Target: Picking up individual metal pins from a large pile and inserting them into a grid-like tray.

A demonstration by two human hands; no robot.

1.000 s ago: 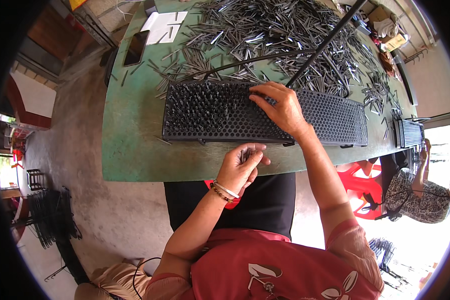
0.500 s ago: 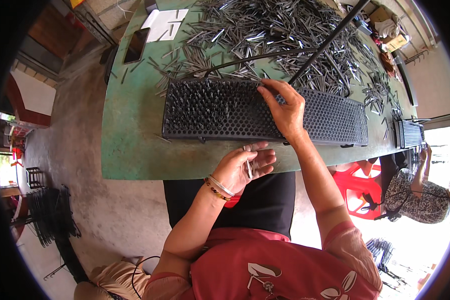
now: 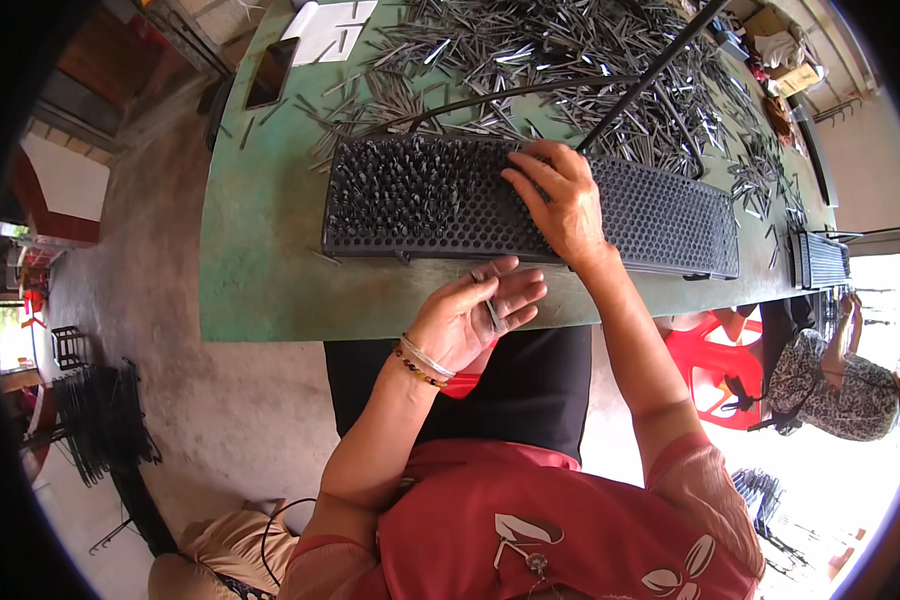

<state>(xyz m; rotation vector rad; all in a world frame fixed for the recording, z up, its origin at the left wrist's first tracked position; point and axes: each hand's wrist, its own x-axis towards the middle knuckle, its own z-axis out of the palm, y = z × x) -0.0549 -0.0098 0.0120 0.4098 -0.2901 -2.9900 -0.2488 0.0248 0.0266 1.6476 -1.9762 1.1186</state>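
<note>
On the green table (image 3: pixel 260 250), our perforated black tray (image 3: pixel 660 220) lies nearer us than the heap of dark strips (image 3: pixel 560 60), its left part bristling with upright pieces (image 3: pixel 395 195). Our left hand (image 3: pixel 467 318), curled a second ago, now turns palm up, fingers loosely spread, a small strip (image 3: pixel 493 316) across them. Our right hand (image 3: pixel 572 205), apart from the left, bends over the tray's middle as before; whether its fingertips pinch anything we cannot tell. Tray and table edge sit slightly higher in our view.
</note>
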